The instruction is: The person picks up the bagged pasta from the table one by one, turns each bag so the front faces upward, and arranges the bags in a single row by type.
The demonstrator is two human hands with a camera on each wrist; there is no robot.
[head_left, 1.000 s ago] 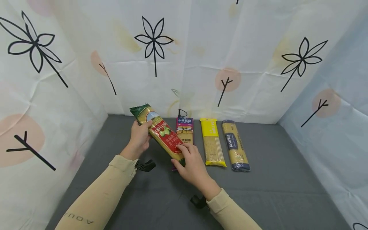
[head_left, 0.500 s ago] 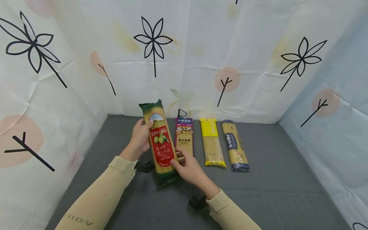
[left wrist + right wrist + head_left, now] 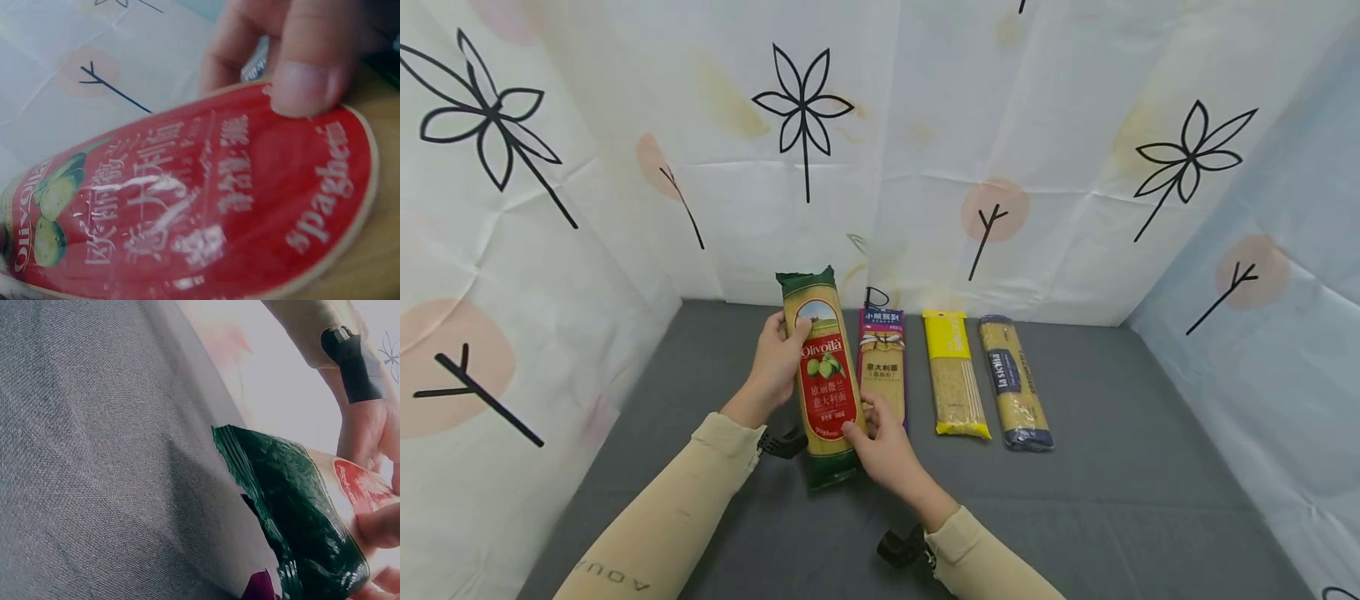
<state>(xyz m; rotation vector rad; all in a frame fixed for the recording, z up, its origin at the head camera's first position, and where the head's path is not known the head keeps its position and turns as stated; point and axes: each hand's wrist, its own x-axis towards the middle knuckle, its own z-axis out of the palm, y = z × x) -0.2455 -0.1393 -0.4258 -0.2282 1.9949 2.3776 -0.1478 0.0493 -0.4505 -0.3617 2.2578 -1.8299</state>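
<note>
A packet of spaghetti (image 3: 829,392) with green ends and a red oval label is held up over the table, nearly upright in the head view with its front showing. My left hand (image 3: 777,360) grips its upper left edge, thumb on the front. Lower down, my right hand (image 3: 887,446) pinches the right edge, its thumb over the label's bottom. In the left wrist view the red label (image 3: 187,200) fills the picture, with a thumb pressing near its end. The right wrist view shows the green crimped end (image 3: 294,512) sticking out past the right fingers.
Behind and right of the held packet lies a purple-topped pasta packet (image 3: 882,367), partly covered. Farther right lie a yellow pasta packet (image 3: 957,375) and a blue-banded pasta packet (image 3: 1015,383). Patterned white cloth (image 3: 910,125) walls in the grey table (image 3: 1112,467) at the back and sides.
The spaghetti packet has turned from a slant to nearly upright and shifted slightly right. The right hand has moved from its front to its lower right edge. The other packets stay put.
</note>
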